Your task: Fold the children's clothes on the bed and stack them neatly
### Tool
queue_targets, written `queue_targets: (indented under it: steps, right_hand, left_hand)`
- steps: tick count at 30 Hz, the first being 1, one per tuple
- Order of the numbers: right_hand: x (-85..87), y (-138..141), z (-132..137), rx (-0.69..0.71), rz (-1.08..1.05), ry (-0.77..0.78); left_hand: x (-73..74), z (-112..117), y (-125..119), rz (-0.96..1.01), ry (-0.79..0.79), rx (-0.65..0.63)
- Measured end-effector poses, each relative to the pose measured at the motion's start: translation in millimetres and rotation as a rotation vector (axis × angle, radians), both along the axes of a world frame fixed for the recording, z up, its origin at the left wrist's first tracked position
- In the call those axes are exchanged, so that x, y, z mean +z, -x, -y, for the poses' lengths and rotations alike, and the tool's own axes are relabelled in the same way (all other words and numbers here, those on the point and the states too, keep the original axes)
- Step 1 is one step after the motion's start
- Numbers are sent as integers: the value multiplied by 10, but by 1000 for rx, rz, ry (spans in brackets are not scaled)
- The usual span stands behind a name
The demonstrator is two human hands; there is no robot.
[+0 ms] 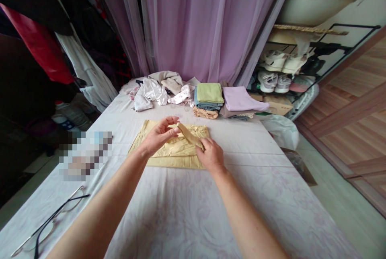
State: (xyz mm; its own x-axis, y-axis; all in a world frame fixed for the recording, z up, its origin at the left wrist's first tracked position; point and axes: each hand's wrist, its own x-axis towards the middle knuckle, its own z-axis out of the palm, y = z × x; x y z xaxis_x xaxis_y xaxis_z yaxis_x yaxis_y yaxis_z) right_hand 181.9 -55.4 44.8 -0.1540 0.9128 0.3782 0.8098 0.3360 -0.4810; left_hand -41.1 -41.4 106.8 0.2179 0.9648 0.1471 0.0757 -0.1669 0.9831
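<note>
Yellow cloth [173, 161] looks half-folded; green-topped stack [209, 93] at its 1 o'clock and lilac-topped stack [241, 99] at 2 seem done.
Cloth's mid-sheet [183, 206]. Right hand [212, 152] pinches its raised edge; left hand [161, 134] curls loosely there, can't tell if gripping. Crumpled pile [153, 92] at 12 looks undone.

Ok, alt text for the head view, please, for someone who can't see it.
Yellow cloth lies on a pale sheet, one strip raised in the grip of the right hand, the left hand at its other end. Behind it sit a rumpled clothes heap and, to the right, folded stacks, before a purple curtain; eyeglasses lie lower left.
</note>
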Motion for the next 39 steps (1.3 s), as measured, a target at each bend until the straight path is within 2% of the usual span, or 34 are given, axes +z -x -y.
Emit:
queue_targets:
  steps: [3, 7, 9, 11, 13, 16, 20, 23, 26, 29, 31, 34, 39]
  right_hand:
    - [-37, -198, -48, -206, -236, 102]
    - [-126, -478, -40, -301, -647, 219]
    - [-191, -605, -18, -337, -811, 230]
    - [-254, -756, 11, -406, -864, 259]
    - [-301, -947, 53, -493, -785, 297]
    - [-314, -1262, 146, -568, -517, 367]
    - [-216, -1468, 269, -506, -286, 507]
    - [-111, -1362, 290, -367, -281, 538]
    - [-42, -1165, 233, -228, -284, 374]
    - [-4, -1025, 138, -167, -253, 229]
    - [32, -976, 72, -195, -176, 266]
    - [117, -928, -12, -242, -35, 406]
    - [237, -853, -69, -220, 82, 467]
  left_hand:
    - [-93, 42, -24, -71, 15, -7]
    - [-307, 158, -7, -355, 80, -211]
    - [-366, 200, -36, -564, 9, -254]
    - [-385, 206, -94, -714, -115, -234]
    - [-386, 178, -168, -786, -217, -205]
    - [-415, 117, -279, -864, -285, -238]
    - [-529, 89, -374, -994, -391, -255]
    - [-593, 106, -407, -1051, -413, -204]
    - [-585, 120, -447, -1066, -410, -159]
    - [-523, 107, -508, -1122, -327, -63]
    - [-472, 78, -545, -1155, -210, 51]
    - [-404, 14, -570, -1154, -59, 200]
    - [-342, -49, -558, -1173, -21, 233]
